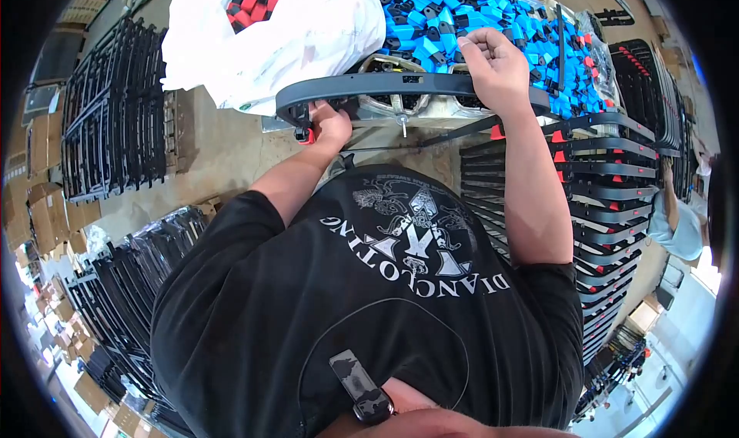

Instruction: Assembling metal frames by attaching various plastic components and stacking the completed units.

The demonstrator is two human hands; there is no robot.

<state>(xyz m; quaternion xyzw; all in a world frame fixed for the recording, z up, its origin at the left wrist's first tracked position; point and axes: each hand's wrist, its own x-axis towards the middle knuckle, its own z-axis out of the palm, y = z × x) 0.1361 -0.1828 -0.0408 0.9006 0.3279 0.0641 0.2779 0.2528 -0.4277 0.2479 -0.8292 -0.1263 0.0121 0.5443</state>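
1. I see my left hand (329, 126) closed around the left end of a dark curved plastic bar (362, 85), beside a red clip (306, 136).
2. My right hand (493, 65) pinches the bar's top edge, near the blue clips (454, 11).
3. The bar lies across the table (223, 142).

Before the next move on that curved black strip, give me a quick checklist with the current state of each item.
1. Left hand at the strip's left end, by the red clip: ok.
2. Right hand on the strip's right part: ok.
3. Red clip fully seated: cannot tell, the hand covers it.
4. Blue clips within reach, piled just behind the strip: ok.
5. Right fingers holding a clip: cannot tell, they curl away from view.
6. Stack of finished strips lies at the right side, apart from the hands: ok.
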